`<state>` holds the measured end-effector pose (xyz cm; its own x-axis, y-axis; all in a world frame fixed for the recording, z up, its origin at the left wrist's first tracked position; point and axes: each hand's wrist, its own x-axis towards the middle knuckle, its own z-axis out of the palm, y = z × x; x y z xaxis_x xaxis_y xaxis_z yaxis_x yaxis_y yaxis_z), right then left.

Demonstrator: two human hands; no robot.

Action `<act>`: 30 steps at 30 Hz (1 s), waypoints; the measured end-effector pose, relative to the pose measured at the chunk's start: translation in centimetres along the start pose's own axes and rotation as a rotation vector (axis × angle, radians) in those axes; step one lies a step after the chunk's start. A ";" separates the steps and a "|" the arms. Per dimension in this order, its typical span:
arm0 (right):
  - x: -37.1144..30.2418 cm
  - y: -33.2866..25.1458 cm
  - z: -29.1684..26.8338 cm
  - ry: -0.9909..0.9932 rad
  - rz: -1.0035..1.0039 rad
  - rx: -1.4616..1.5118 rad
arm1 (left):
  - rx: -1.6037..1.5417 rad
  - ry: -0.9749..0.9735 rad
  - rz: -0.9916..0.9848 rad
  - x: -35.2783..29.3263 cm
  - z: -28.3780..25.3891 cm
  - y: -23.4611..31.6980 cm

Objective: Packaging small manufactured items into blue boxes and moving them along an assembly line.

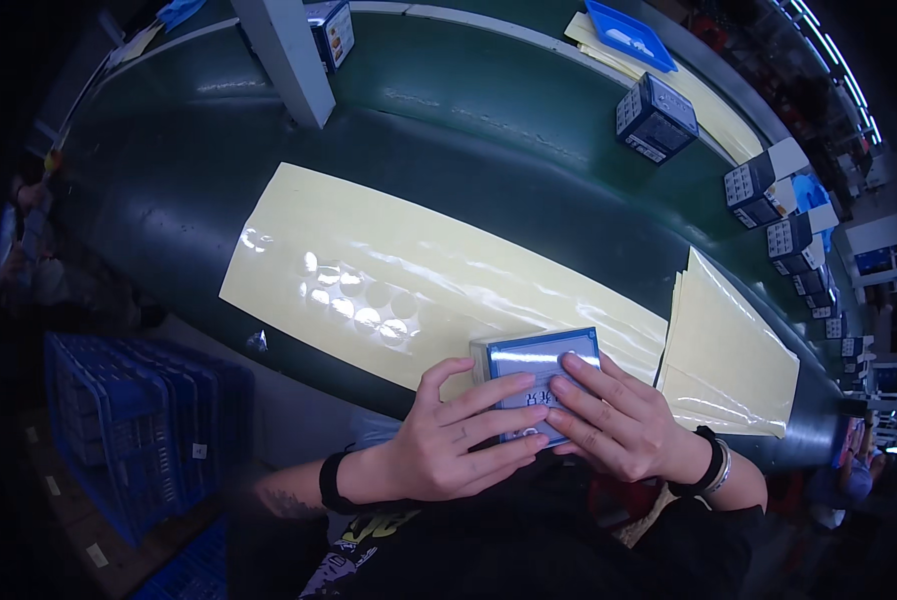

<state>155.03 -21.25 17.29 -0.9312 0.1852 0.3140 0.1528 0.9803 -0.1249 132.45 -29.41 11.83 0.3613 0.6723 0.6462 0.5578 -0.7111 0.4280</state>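
At belt edge: blue-white box (537,380) (glossy top), left hand (449,440) and right hand (619,425) fingers clamped on it.

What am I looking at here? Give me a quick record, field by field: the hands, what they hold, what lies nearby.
left hand: fingers spread over the top of a small blue box
right hand: pressing on the same box from the other side
under the box: long pale yellow sheet with round clear stickers
to the right: stack of yellow sheets
surface: dark green belt
on the belt: row of dark boxes, some with open flaps
far edge: blue tray
lower left: blue crates
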 end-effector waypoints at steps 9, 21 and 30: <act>5.7 2.0 -2.4 -0.347 0.221 0.291 | 0.219 0.168 -0.298 -2.9 -2.7 -2.9; 11.4 10.3 0.9 0.176 0.355 0.231 | 0.216 -0.136 -0.507 -2.5 0.5 0.7; 7.8 2.0 1.0 0.127 0.219 0.051 | 0.080 -0.218 -0.398 -2.4 -2.4 -2.3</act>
<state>147.79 -17.88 18.55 -0.8282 0.4025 0.3900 0.3261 0.9120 -0.2488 128.47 -29.88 10.79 0.2510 0.9237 0.2895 0.7379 -0.3761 0.5604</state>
